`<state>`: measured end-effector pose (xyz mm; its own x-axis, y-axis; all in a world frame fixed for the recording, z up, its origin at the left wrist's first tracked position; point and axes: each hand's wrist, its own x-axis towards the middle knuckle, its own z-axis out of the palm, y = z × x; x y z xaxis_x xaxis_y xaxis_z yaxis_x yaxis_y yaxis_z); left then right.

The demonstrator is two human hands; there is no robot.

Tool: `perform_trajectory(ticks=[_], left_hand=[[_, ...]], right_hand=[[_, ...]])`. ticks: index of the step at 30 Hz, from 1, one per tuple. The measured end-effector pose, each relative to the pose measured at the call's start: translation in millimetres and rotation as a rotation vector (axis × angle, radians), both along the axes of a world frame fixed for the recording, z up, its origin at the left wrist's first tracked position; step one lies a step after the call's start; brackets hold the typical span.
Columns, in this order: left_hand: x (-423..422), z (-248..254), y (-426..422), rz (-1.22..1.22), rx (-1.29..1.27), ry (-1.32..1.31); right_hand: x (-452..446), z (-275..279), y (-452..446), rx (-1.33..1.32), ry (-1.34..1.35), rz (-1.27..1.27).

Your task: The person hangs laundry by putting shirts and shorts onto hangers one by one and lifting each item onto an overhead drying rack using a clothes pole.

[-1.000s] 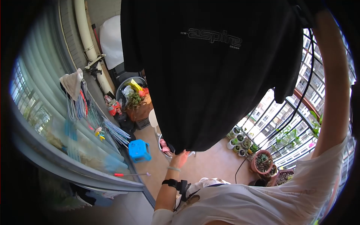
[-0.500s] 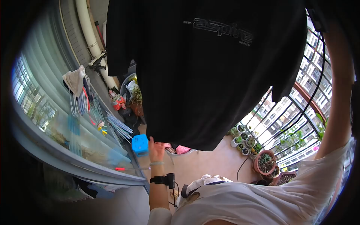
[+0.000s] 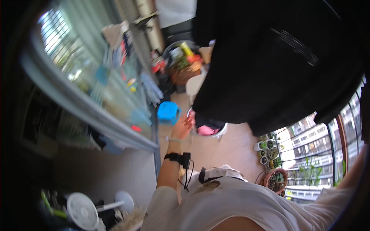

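A black shirt [image 3: 262, 77] with blurred printed lettering hangs in front of me and fills the upper right of the head view. My left hand [image 3: 184, 125] is low beside the shirt's left lower edge, its slightly bent fingers apart and somewhat blurred; I see nothing held in it. Just beyond that hand is a pale basin [image 3: 222, 132] holding pink cloth [image 3: 208, 130], partly hidden by the shirt. My right arm [image 3: 352, 171] rises at the right edge, and its hand is out of view.
A blue stool [image 3: 168, 112] stands left of my hand, near the glass sliding door [image 3: 88, 96] and hangers [image 3: 150, 86]. Potted plants [image 3: 275, 181] line the barred window on the right. Behind is a round tub [image 3: 169, 50] with plants. A white fan-like object [image 3: 82, 211] is lower left.
My view has swung, so the shirt sits further right and the stool and door have shifted right and up. My left hand appears separated from the shirt hem. The right forearm has left view.
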<state>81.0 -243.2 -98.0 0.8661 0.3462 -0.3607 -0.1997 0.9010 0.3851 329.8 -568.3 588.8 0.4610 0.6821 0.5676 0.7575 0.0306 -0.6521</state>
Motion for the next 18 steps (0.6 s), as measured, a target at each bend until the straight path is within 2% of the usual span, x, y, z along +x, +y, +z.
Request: perform_trajectory(ticks=[1, 4, 6, 10, 11, 12, 13, 15, 16, 17, 18], left_hand=[[-9, 5, -5, 0.076, 0.036, 0.163], [-51, -34, 15, 0.293, -0.067, 0.325], [-85, -57, 37, 0.445, -0.182, 0.331], [-142, -69, 77, 0.644, -0.158, 0.364], [-151, -66, 86, 0.662, -0.133, 0.394], [-160, -62, 98, 0.677, -0.105, 0.425], [-169, -58, 112, 0.655, -0.057, 0.431], [-179, -50, 143, 0.626, 0.032, 0.482], [-181, -44, 157, 0.619, 0.072, 0.528], [-186, -54, 178, 0.594, 0.204, 0.549], [-181, -31, 180, 0.572, 0.336, 0.599]], right_hand=[[6, -13, -7, 0.003, 0.000, 0.011], [14, -54, -39, -0.010, 0.003, 0.022], [13, -82, -61, -0.035, 0.003, 0.014], [-2, -136, -92, -0.162, 0.010, 0.004], [-5, -151, -96, -0.210, 0.012, -0.007], [-12, -157, -97, -0.395, 0.017, -0.163], [-24, -171, -93, -0.425, -0.045, -0.137], [-39, -198, -98, -0.440, -0.143, -0.310], [-47, -209, -100, -0.449, -0.142, -0.319], [-55, -220, -102, -0.455, -0.166, -0.413], [-64, -230, -101, -0.463, -0.189, -0.506]])
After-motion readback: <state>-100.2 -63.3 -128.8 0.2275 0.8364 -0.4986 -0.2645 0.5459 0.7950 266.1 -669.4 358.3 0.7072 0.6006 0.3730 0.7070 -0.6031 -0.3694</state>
